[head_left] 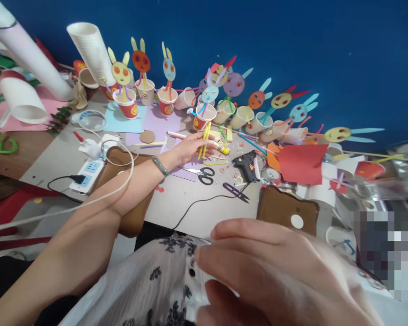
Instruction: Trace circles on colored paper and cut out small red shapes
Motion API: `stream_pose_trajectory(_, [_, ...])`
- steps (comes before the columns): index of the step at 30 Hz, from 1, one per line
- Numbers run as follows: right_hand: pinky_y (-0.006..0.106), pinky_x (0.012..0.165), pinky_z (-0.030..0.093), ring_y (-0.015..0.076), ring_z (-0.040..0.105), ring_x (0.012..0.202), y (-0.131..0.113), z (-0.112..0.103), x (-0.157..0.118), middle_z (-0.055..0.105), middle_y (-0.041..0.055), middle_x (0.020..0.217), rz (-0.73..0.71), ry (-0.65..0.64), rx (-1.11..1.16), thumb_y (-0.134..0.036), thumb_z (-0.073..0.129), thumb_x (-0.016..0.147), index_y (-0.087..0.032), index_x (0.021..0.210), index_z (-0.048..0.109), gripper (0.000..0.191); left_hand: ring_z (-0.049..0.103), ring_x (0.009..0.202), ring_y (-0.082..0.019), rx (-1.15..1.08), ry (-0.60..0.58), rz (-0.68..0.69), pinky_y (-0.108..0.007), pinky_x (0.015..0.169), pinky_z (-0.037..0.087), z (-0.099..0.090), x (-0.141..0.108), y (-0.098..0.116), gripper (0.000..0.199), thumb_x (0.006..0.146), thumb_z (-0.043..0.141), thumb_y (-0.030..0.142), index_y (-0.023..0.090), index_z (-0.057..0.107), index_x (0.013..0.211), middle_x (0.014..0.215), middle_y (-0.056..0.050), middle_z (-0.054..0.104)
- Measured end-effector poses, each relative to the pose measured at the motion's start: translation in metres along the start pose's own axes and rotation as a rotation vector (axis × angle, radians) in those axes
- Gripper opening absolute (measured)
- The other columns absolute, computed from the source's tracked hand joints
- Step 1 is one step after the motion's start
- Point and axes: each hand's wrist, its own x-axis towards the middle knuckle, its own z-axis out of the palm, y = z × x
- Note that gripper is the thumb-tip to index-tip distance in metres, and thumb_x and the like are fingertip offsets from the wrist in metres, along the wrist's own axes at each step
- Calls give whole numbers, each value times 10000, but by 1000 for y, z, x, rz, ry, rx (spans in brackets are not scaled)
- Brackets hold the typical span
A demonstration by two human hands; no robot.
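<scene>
My left hand [197, 147] reaches over the table with its fingers closed around a few yellow pipe cleaners [206, 138]. A small yellow piece [225, 151] is by its fingertips; whether they touch it I cannot tell. Black-handled scissors [206, 175] lie just below that hand, on purple paper and the table. My right hand [268, 267] is raised close to the camera, blurred, its fingers loosely bent and apart from the thumb. Nothing shows in it. Behind the left hand stands a red paper cup [204, 118] with a blue rabbit-faced figure [210, 94].
More cups with rabbit figures [169, 70] line the blue wall. A black glue gun [246, 165] and purple thread snips [236, 192] lie to the right, near red paper [302, 164]. A power strip [88, 174] with a white cable crosses the left side. Stacked cups [90, 52] lean at the back.
</scene>
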Motion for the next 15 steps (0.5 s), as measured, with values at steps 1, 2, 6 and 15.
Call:
stream_pose_trajectory(1, [391,478,597,258,722,714,8,0,0,718,-2,761,31,11,-23,-391,683,788,-485,1043,734,277,713,725,-143,3,5,5,-322,775,564,-1,1,0,143,912,591,140,142,606,1054,893,-71,745])
stream_pose_trajectory(2, [379,528,606,243,719,721,19,1,1,720,5,774,46,30,-40,-355,659,821,-436,1011,734,220,712,726,-133,8,13,10,-314,792,562,-1,1,0,134,909,589,124,132,620,1039,901,-72,744])
stream_pose_trajectory(6, [328,641,566,175,674,671,91,18,16,708,-8,755,50,236,-124,-180,593,876,-286,936,636,129,711,726,-111,-2,57,36,-298,845,557,-2,2,0,145,893,586,74,105,646,1021,856,-62,738])
stream_pose_trajectory(15, [433,917,387,303,669,971,210,49,10,756,156,1000,436,-710,-711,-263,581,855,-152,1069,716,277,719,726,-131,56,42,91,-300,771,567,3,-10,3,288,871,608,107,154,583,1154,913,-68,750])
